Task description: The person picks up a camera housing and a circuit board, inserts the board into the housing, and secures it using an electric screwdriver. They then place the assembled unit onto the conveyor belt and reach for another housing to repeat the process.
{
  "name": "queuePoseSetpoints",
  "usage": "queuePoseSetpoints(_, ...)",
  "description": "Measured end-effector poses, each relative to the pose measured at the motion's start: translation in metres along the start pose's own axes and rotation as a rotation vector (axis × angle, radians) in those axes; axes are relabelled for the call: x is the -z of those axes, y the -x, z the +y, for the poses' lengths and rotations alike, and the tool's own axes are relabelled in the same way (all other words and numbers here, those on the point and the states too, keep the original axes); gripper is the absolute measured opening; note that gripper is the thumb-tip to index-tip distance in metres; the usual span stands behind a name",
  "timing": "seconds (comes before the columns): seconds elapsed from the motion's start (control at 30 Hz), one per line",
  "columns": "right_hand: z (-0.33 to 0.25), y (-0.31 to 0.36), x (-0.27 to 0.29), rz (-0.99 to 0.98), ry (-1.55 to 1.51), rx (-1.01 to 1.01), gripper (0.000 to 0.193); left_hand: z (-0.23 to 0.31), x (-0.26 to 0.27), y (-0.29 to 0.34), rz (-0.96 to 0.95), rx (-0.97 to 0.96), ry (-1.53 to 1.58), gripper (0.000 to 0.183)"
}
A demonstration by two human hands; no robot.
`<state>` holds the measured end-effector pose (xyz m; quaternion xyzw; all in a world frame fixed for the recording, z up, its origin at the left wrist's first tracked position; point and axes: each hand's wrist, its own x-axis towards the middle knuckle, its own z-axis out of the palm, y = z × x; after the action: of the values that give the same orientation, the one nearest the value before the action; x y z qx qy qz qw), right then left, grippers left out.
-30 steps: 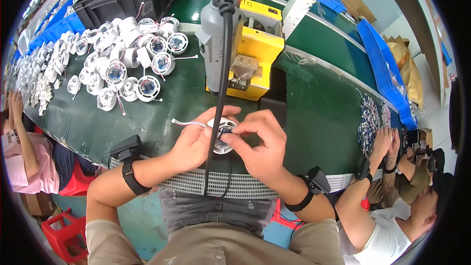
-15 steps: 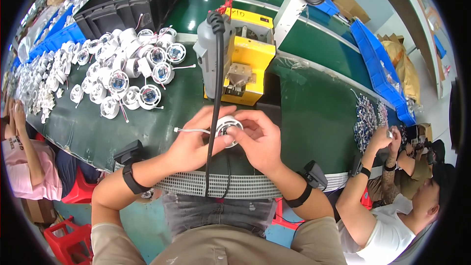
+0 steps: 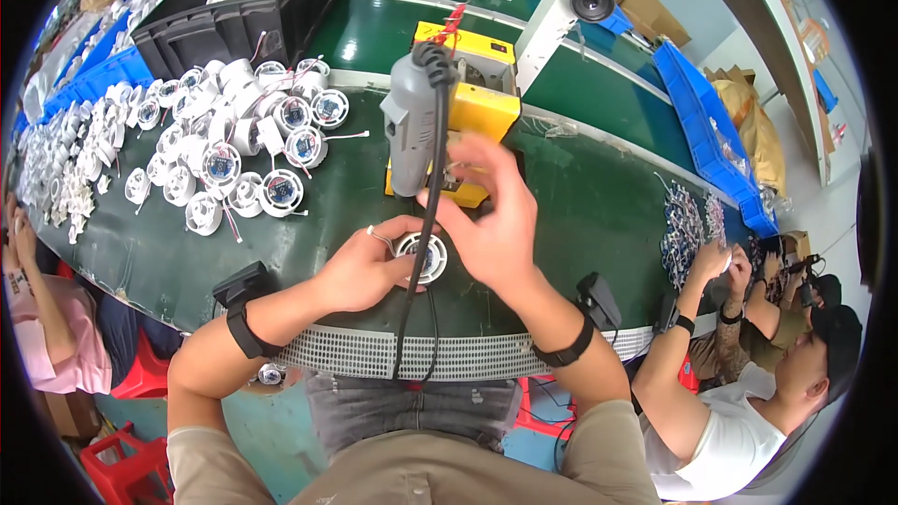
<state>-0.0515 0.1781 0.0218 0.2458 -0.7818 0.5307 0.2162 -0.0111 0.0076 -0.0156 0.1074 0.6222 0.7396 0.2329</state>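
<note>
My left hand [image 3: 365, 266] is closed around a round white plastic housing [image 3: 432, 264] with a small circuit board inside. A short white lead with a plug sticks out beside its fingers. My right hand [image 3: 491, 215] is raised off the housing, thumb and fingers apart, at the lower end of a grey electric screwdriver [image 3: 409, 131]. It seems to hold nothing, though the cable partly covers the thumb. A black cable [image 3: 423, 234] bends from the tool's top down past both hands. Behind the tool stands a yellow machine [image 3: 482, 108], partly hidden by my right hand.
Many white housings [image 3: 220, 164] are heaped to the left, below a black crate [image 3: 224, 33] of white parts. A white post [image 3: 561, 9] rises behind the machine. To the right are a blue tray [image 3: 716, 131], a wire pile [image 3: 683, 234] and a co-worker [image 3: 720, 421].
My right hand has let go of the housing and moved up to the screwdriver and the yellow machine. The left hand keeps the housing, now slightly lower and further left.
</note>
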Motion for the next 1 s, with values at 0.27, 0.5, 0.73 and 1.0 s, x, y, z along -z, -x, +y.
queuePoseSetpoints(0.27,0.009,-0.032,-0.041,0.032,-0.125,0.158,0.053,-0.009,-0.001,-0.003,-0.015,0.12,0.06,0.035)
queuePoseSetpoints(0.5,-0.011,-0.069,-0.023,0.445,-0.434,0.041,0.047,-0.007,0.003,0.001,-0.013,0.155,-0.011,0.035)
queuePoseSetpoints(0.73,-0.005,-0.065,-0.025,0.417,-0.441,-0.005,0.042,-0.012,0.005,-0.002,0.035,0.152,0.007,0.035)
queuePoseSetpoints(1.0,0.0,-0.065,-0.027,0.361,-0.44,-0.004,0.032,-0.014,0.007,-0.004,0.122,0.173,0.073,0.032)
